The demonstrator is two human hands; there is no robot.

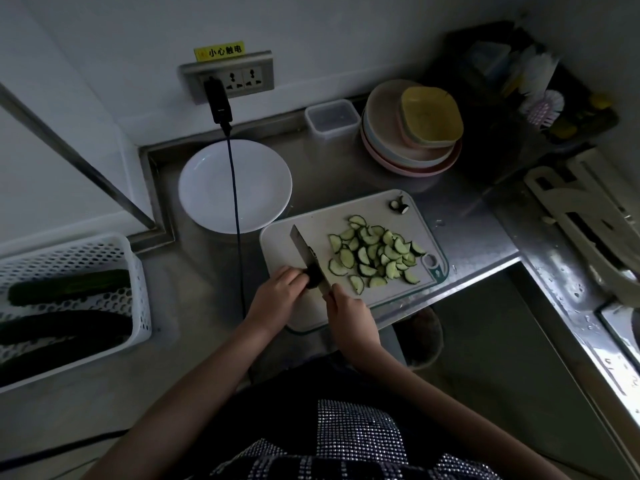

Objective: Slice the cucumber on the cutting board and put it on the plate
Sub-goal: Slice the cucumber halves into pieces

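A pale cutting board [304, 313] lies on the steel counter. Several half-moon cucumber slices [375, 254] are heaped on its right half, and a small end piece [399, 205] sits at its far corner. My left hand [278, 294] presses down a short dark cucumber stub [313, 276] near the board's left side. My right hand [346, 315] grips the handle of a knife [303, 245], whose blade stands against the stub. A white plate [214, 188], with nothing on it, rests beyond the board to the left.
A white perforated basket [104, 251] at the left holds whole cucumbers [69, 287]. A black cable [237, 216] hangs from the wall socket [228, 76] across the plate. Stacked plates and bowls [412, 133], a clear container [332, 117] and a dish rack [588, 216] stand behind and right.
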